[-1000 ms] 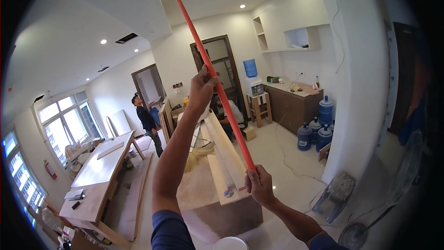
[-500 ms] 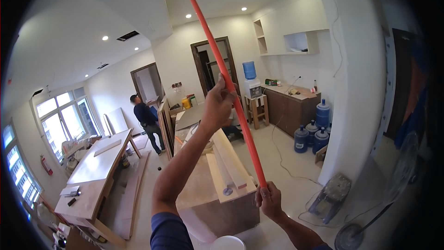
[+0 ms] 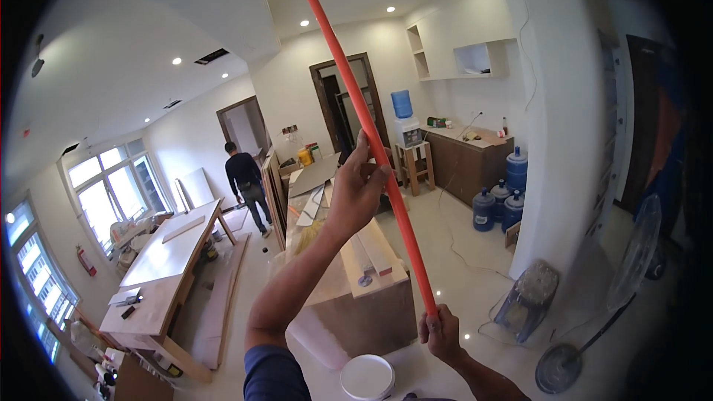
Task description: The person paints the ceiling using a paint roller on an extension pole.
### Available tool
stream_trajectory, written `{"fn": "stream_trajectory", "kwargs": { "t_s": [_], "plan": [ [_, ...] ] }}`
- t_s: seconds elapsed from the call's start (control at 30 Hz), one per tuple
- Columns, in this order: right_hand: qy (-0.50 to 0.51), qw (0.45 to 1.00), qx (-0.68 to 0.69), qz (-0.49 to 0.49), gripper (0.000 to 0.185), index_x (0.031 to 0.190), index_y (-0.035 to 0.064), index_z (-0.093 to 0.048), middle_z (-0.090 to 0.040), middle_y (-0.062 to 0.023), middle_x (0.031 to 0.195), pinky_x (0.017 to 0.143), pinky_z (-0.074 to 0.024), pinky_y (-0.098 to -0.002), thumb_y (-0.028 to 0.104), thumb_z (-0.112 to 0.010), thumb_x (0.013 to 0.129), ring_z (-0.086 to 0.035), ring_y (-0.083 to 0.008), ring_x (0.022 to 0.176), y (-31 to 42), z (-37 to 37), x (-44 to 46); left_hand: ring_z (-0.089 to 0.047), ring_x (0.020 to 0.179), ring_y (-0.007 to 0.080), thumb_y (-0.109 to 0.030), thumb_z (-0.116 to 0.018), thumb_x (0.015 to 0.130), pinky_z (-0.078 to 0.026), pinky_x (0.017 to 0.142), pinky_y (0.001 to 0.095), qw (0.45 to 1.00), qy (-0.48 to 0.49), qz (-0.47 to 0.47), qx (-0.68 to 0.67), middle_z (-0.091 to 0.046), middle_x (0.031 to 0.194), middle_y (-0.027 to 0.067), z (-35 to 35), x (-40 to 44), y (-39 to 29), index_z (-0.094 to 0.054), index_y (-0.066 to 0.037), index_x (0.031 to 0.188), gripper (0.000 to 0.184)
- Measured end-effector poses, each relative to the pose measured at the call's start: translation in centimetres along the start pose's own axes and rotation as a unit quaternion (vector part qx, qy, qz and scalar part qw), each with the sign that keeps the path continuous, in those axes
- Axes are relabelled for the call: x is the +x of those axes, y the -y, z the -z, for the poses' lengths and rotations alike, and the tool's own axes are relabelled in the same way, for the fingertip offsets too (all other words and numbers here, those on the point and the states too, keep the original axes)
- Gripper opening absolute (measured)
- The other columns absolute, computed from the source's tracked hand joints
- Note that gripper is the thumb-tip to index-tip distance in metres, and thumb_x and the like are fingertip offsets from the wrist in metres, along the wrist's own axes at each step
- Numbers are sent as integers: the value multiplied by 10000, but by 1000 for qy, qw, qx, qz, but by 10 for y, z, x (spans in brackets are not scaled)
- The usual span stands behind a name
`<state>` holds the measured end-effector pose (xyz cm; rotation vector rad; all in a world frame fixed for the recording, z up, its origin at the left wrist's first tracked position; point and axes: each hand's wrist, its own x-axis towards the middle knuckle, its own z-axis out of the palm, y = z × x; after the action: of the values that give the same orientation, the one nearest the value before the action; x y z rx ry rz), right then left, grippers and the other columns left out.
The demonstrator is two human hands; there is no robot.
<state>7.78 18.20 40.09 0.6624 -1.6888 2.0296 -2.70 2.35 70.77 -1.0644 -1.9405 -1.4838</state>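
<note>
Red pole: the long red pole (image 3: 343, 67) slants up and leftward in view, from the right hand (image 3: 443, 333) to the top edge, where its upper end passes out of sight.
Left hand: the left hand (image 3: 355, 191) is partly closed on the pole's middle stretch, thumb against it and one finger pointing upward alongside.
Right hand: closed around the pole's lower end, fingers wrapped over it.
Box below: a large wooden box (image 3: 364, 330) stands beneath the arms, with pale planks (image 3: 375, 252) lying on top; a white round bucket (image 3: 368, 377) is just beside its near end.
Left side: a long tabletop (image 3: 160, 252) with a glossy white area runs toward the windows (image 3: 119, 197).
Co-worker: a person in dark clothes (image 3: 243, 171) stands beyond it, back turned.
Far wall: a water dispenser (image 3: 408, 132) sits on a wooden stand (image 3: 414, 167), beside a brown cabinet (image 3: 464, 171).
Right side: blue water jugs (image 3: 484, 209) cluster on the floor near the cabinet.
</note>
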Motion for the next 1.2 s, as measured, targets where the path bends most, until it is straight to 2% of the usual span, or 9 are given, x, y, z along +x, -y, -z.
{"fn": "stream_trajectory", "kwargs": {
  "t_s": [0.03, 0.13, 0.23, 0.33, 0.53, 0.63, 0.73, 0.97, 1.2],
  "plan": [
    [0, 1000, -9, -6, 332, 1019, 0, -516, -566, -38, 625, 463, -454, -254, 323, -495, 1091, -538, -86, 481, 6, 0, -4, -668, 972, 161, 0, -554, 1001, -579, 857, 303, 1000, -3, 2, 8, -597, 1291, 155, -1, -3, -6, -109, 120, 1581, 741],
    [0, 1000, -12, 5, 316, 1025, -3, -519, -560, -36, 612, 461, -453, -251, 303, -485, 1095, -539, -85, 474, 11, -2, -15, -698, 963, 171, -51, -553, 1006, -582, 726, 273, 999, -11, -15, 29, -614, 1291, 140, -3, -10, -13, -179, 51, 1604, 713],
    [3, 1000, -4, -9, 311, 1026, -5, -521, -563, -36, 617, 464, -456, -249, 295, -484, 1096, -541, -82, 477, 20, -1, -24, -702, 969, 182, -59, -567, 1006, -586, 725, 280, 1000, -15, 3, -10, -613, 1301, 144, -6, -19, -24, -178, 49, 1605, 722],
    [1, 1000, 11, -15, 302, 1030, -5, -529, -570, -37, 631, 464, -456, -249, 288, -492, 1094, -542, -80, 481, 20, -4, -32, -683, 969, 172, -29, -542, 1013, -614, 804, 328, 1000, -15, 18, 6, -604, 1248, 131, -3, -26, -35, -189, 62, 1592, 684],
    [12, 1000, 4, -21, 264, 1035, 2, -538, -584, -34, 662, 465, -454, -240, 258, -501, 1090, -546, -70, 502, 36, -16, -26, -688, 941, 164, -50, -550, 1007, -613, 785, 307, 1000, -19, -2, 19, -624, 1199, 116, 17, -25, -35, -213, 87, 1575, 675],
    [4, 1000, 7, -18, 363, 1022, 19, -514, -548, -31, 643, 446, -438, -249, 376, -496, 1088, -506, -79, 476, 31, -30, -21, -686, 914, 150, -43, -556, 996, -607, 752, 291, 1000, -23, -2, 0, -629, 1151, 111, 29, -21, -33, -221, 98, 1569, 679],
    [-2, 999, 24, -21, 234, 1015, 1, -530, -565, -34, 630, 447, -437, -243, 220, -497, 1087, -531, -72, 476, 25, -42, -13, -685, 895, 145, -36, -567, 981, -606, 732, 287, 1000, -23, 12, 10, -640, 1089, 103, 41, -15, -33, -229, 109, 1564, 689],
    [4, 1000, -2, -18, 268, 988, 6, -527, -556, -44, 607, 448, -425, -258, 243, -470, 1098, -533, -89, 479, 15, -75, 39, -695, 889, 176, -9, -578, 955, -595, 700, 306, 999, -25, 20, 29, -650, 1049, 106, 82, 26, 3, -466, 47, 1392, 455],
    [9, 1000, -6, -14, 261, 975, 12, -534, -569, -37, 635, 465, -434, -253, 236, -483, 1099, -531, -88, 487, 17, -108, 106, -702, 911, 216, 1, -589, 948, -606, 752, 359, 998, -38, 43, -18, -657, 1129, 146, 127, 77, 43, -525, 46, 1328, 389]
  ]
}}
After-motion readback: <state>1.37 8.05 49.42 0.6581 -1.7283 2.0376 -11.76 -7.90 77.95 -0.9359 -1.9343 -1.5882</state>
